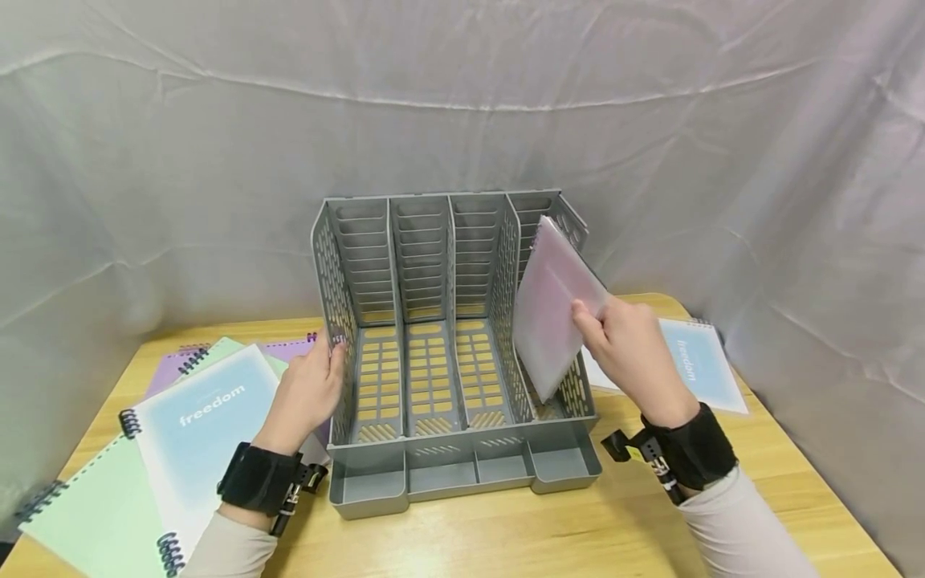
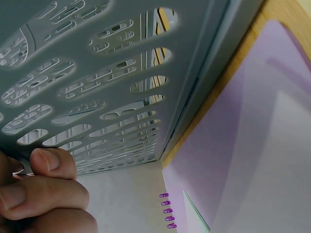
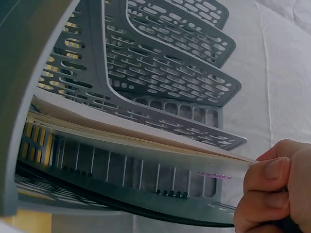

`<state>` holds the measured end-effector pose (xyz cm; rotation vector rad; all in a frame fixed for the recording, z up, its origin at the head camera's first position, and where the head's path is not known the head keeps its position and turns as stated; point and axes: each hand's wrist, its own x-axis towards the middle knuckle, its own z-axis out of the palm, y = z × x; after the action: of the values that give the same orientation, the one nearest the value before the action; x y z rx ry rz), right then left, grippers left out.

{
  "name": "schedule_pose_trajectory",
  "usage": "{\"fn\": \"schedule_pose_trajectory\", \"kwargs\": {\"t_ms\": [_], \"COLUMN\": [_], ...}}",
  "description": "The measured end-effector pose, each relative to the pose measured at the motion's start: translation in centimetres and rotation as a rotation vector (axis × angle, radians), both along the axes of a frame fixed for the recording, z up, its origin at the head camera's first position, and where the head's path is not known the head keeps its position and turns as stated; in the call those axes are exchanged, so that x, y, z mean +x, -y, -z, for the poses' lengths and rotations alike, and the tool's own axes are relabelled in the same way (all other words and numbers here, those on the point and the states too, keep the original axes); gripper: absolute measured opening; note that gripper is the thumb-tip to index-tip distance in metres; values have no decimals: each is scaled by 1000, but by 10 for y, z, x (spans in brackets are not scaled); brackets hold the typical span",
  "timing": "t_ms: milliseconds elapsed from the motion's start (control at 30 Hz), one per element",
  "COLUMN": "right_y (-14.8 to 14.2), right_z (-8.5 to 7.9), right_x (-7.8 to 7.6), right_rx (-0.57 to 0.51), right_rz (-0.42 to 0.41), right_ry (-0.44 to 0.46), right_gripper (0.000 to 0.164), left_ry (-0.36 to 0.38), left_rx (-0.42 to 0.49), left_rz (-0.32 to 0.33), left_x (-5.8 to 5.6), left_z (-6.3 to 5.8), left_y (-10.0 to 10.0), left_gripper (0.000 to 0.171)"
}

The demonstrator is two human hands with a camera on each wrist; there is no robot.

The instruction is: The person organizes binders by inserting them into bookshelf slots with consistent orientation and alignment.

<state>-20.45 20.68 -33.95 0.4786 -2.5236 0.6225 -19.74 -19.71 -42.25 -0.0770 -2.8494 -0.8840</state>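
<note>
A grey desk file organizer point(image 1: 368, 446) with several upright compartments stands on the table. My left hand point(image 1: 307, 393) grips the edge of its left side wall; in the left wrist view, curled fingers point(image 2: 48, 194) press against the slotted panel point(image 2: 112, 82). In the rightmost compartment, a pinkish translucent-covered spiral notebook point(image 1: 552, 309) leans at a tilt, its lower end down between the walls. My right hand point(image 1: 636, 353) pinches its near edge, thumb on the cover. The right wrist view shows its page edges point(image 3: 146, 141) and, beside it, a dark-edged notebook point(image 3: 126, 194) with dark rings.
Left of the organizer lie overlapping spiral notebooks: a blue "freedom" one point(image 1: 209, 425), green ones point(image 1: 101, 510) and purple ones point(image 1: 162, 376). Another blue notebook point(image 1: 701, 365) lies to the right. Small open trays point(image 1: 441, 475) line the organizer's front. A grey curtain point(image 1: 433, 104) hangs behind the table.
</note>
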Motion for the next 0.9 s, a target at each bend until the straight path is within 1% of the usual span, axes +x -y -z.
{"fn": "schedule_pose_trajectory", "kwargs": {"t_ms": [133, 467, 600, 900], "right_y": [4, 11, 13, 18], "right_z": [1, 6, 8, 11], "right_x": [-4, -12, -14, -17], "right_rx": [9, 14, 14, 17], "right_rz": [15, 40, 51, 54], "right_ry": [5, 63, 57, 49], "right_gripper": [45, 43, 42, 42], "left_ry": [-5, -11, -14, -13], "left_rx": [0, 7, 9, 8], "left_rz": [1, 5, 6, -1], "left_x": [0, -1, -1, 0], "left_z": [0, 1, 1, 1], "left_y": [0, 0, 0, 0], "left_gripper": [44, 43, 45, 43]}}
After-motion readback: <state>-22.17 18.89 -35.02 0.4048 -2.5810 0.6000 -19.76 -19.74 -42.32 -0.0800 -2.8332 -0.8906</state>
